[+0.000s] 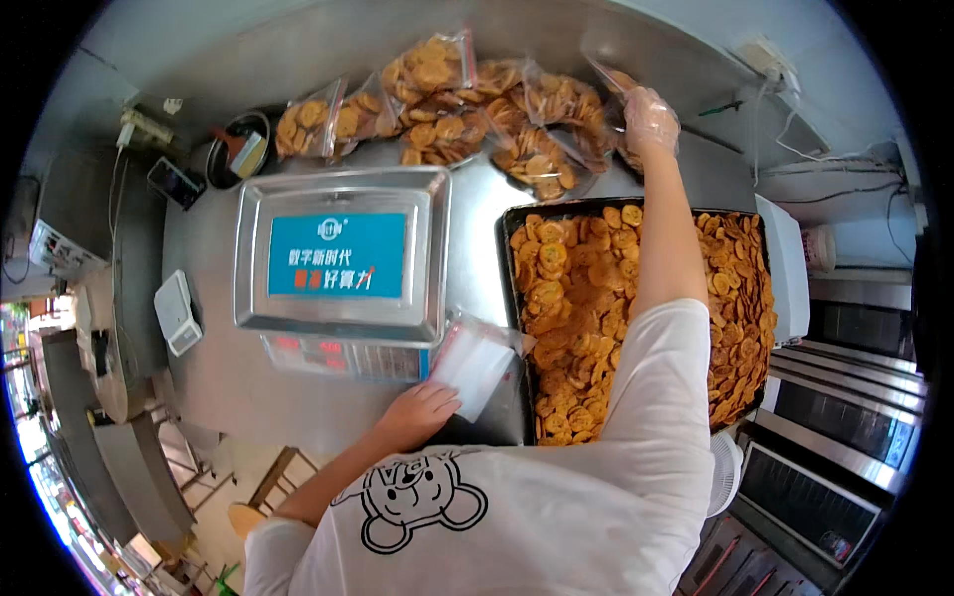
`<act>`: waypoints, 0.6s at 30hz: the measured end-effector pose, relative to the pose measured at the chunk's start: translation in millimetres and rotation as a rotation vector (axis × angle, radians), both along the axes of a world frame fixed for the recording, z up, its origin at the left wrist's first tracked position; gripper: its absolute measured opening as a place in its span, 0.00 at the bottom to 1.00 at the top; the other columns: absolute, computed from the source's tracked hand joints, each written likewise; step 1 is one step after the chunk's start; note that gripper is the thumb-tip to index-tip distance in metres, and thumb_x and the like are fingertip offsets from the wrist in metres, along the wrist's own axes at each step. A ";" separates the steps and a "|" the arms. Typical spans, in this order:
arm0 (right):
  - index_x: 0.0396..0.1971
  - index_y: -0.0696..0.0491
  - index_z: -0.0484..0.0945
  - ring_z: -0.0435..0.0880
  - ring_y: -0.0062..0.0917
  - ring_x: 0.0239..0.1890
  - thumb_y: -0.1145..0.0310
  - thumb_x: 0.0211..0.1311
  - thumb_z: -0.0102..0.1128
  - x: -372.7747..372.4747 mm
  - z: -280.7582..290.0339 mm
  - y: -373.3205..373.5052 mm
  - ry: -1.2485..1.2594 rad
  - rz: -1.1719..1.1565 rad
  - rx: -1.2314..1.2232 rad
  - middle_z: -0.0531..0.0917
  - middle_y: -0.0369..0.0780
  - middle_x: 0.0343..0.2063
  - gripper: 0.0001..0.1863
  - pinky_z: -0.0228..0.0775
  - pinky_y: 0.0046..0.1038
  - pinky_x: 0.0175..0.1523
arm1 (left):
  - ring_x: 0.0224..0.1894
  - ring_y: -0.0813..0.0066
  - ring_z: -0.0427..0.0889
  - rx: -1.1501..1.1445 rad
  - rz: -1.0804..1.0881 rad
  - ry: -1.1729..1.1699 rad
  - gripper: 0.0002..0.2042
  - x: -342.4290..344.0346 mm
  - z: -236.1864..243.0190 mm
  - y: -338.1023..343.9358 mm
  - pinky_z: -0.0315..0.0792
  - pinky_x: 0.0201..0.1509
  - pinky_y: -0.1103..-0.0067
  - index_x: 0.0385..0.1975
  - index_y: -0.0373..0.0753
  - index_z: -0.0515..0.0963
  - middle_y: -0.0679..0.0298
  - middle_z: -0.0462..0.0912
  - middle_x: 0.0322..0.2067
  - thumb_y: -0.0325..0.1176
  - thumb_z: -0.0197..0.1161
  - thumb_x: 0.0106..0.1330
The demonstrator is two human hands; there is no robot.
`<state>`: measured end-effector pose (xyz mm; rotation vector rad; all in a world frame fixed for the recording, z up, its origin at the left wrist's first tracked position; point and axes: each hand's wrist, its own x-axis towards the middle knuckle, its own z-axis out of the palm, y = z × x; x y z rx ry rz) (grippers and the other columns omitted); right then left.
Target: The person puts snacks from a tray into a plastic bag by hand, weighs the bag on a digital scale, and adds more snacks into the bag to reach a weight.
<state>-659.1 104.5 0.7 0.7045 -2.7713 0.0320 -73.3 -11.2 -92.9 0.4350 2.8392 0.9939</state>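
Observation:
Stretched toward the back right, my right hand (652, 119) wears a thin clear plastic glove. It is closed on a clear zip bag of round yellow-brown chips (628, 151), partly hidden behind the hand. My bare left hand (421, 409) lies with its fingers flat on the near edge of a stack of clear plastic bags (473, 366), beside the scale. Below my right arm is a dark-rimmed tray (505, 260) heaped with loose round chips (566, 298); the arm covers part of them.
Several filled chip bags (443, 134) line the back wall. A digital scale (342, 189) with a steel pan stands left of the tray. Farther left are a dark pan (238, 149), a phone (177, 183) and a small white scale (177, 312). Cables (833, 159) hang at the right wall.

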 end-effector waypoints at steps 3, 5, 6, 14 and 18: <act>0.54 0.51 0.77 0.83 0.44 0.53 0.60 0.72 0.53 15.6 -26.4 -6.4 -0.193 -0.090 0.052 0.83 0.47 0.51 0.17 0.76 0.45 0.57 | 0.63 0.54 0.74 -0.160 -0.013 0.077 0.20 -22.7 -3.3 15.6 0.67 0.65 0.64 0.53 0.33 0.78 0.51 0.79 0.56 0.33 0.58 0.62; 0.59 0.53 0.75 0.82 0.45 0.53 0.59 0.72 0.54 43.4 -35.4 -11.6 -0.184 -0.026 -0.059 0.83 0.49 0.52 0.21 0.75 0.45 0.59 | 0.66 0.53 0.71 -0.366 -0.034 0.159 0.21 -15.5 -26.0 19.3 0.64 0.67 0.62 0.54 0.30 0.78 0.50 0.78 0.58 0.35 0.56 0.63; 0.61 0.52 0.73 0.82 0.46 0.53 0.56 0.72 0.55 58.5 -46.5 -1.1 -0.180 -0.010 -0.175 0.83 0.50 0.51 0.23 0.74 0.44 0.60 | 0.67 0.52 0.69 -0.472 -0.050 0.215 0.22 -14.4 -39.5 20.7 0.63 0.68 0.62 0.54 0.28 0.77 0.49 0.77 0.59 0.36 0.55 0.64; 0.65 0.58 0.71 0.77 0.44 0.61 0.70 0.70 0.61 284.1 -52.5 100.3 -0.380 0.176 -0.155 0.77 0.52 0.60 0.25 0.72 0.40 0.63 | 0.59 0.55 0.75 -0.385 -0.160 0.304 0.16 -0.6 -75.7 22.9 0.69 0.59 0.66 0.42 0.31 0.82 0.49 0.81 0.52 0.36 0.56 0.62; 0.59 0.60 0.75 0.82 0.40 0.51 0.73 0.68 0.61 354.6 -41.2 130.3 -0.405 0.151 -0.188 0.81 0.50 0.53 0.21 0.75 0.36 0.56 | 0.52 0.61 0.79 -0.587 -0.313 0.171 0.11 6.5 -97.8 38.7 0.74 0.46 0.69 0.26 0.37 0.84 0.51 0.84 0.45 0.37 0.58 0.60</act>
